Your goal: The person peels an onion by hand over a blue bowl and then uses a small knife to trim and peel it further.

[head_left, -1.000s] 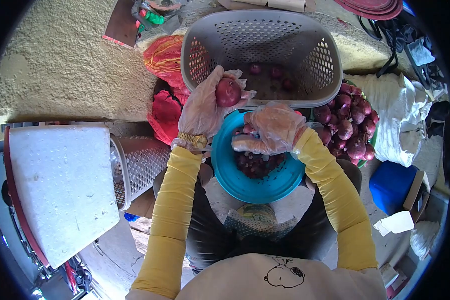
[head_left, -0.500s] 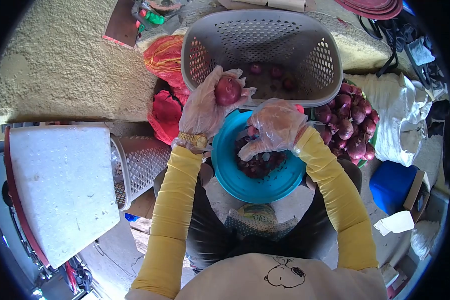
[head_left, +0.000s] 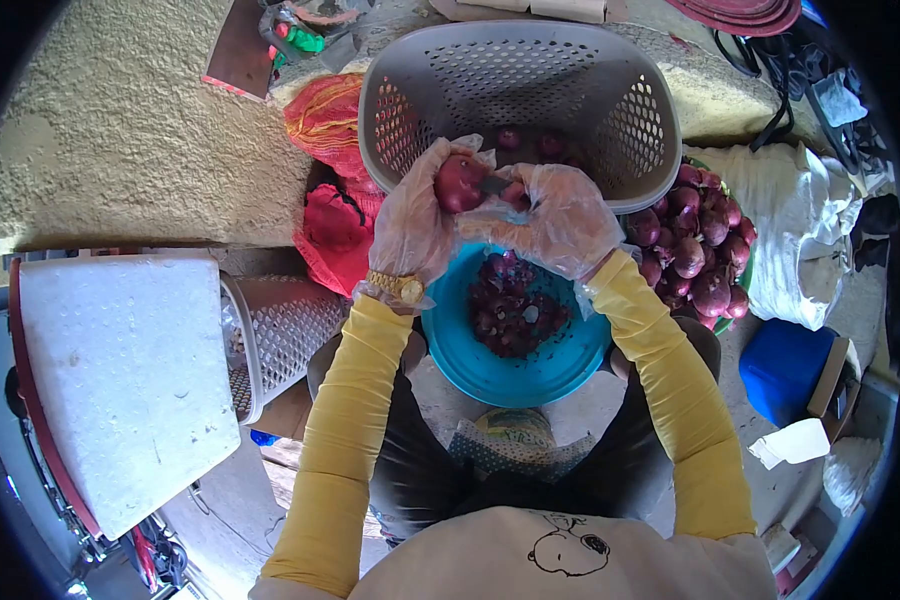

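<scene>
My left hand (head_left: 415,225), in a thin clear glove, grips a peeled red onion (head_left: 457,182) just above the near rim of the grey basket (head_left: 610,195). Pressed close against it from the right is my gloved right hand (head_left: 562,218), which holds a small knife whose dark blade (head_left: 496,185) touches the onion's side. Below both hands sits a blue bowl (head_left: 560,372) with dark red onion skins (head_left: 510,315) in it. A few peeled onions (head_left: 510,138) lie on the basket's floor.
A heap of unpeeled red onions (head_left: 698,250) lies right of the bowl, beside a white sack (head_left: 810,240). Red mesh bags (head_left: 328,130) lie to the left. A white mesh bin (head_left: 285,325), a white foam box (head_left: 120,380) and a blue container (head_left: 782,368) stand around my knees.
My right hand rose from the blue bowl to the onion and now meets it with the blade. The left hand kept hold of the onion, nearly still.
</scene>
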Motion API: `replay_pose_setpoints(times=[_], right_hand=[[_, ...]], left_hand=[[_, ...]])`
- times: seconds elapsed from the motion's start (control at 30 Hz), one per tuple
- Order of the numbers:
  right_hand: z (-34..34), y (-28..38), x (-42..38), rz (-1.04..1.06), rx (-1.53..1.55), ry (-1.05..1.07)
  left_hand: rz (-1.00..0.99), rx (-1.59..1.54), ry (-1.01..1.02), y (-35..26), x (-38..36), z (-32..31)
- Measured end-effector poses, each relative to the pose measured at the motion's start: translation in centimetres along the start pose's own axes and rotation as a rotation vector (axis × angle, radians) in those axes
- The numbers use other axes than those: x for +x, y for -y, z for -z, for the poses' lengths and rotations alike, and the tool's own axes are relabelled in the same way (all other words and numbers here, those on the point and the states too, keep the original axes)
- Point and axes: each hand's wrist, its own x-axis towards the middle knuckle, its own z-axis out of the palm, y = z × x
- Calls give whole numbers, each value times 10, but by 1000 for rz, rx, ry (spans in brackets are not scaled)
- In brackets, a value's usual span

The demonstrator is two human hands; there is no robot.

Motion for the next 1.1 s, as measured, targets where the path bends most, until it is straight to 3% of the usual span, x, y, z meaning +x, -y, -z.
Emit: replay_pose_setpoints(times=[0.03,0.1,0.13,0.2,0.23,0.3,0.53,0.63,0.73,0.8,0.9,1.03,1.1], right_hand=[[2,2,0,-45,-23,26],[3,2,0,-90,-47,53],[3,3,0,-91,-51,51],[2,0,0,-93,-54,48],[-1,-4,0,-75,-60,27],[-3,-9,-1,-57,-65,4],[-1,-5,0,-79,-18,35],[-1,-5,0,-96,5,59],[-4,-6,0,-93,45,57],[-5,-5,0,-86,71,46],[-5,-4,1,-90,30,88],[-7,-5,1,-53,40,73],[-8,-7,0,-49,40,70]], left_hand=[[0,0,1,3,-2,3],[-398,721,55,4,-5,4],[-398,722,55,2,-5,1],[-83,300,22,-2,-4,-6],[-83,299,23,-2,-4,-5],[-320,652,162,-1,-4,-1],[-309,607,218,-2,-6,-1],[-432,789,219,-6,-8,-5],[-397,748,181,-6,-9,-8],[25,-214,87,3,0,-5],[108,-444,37,4,1,-7],[146,-505,-12,3,0,-13],[-14,-149,-10,6,-1,-16]])
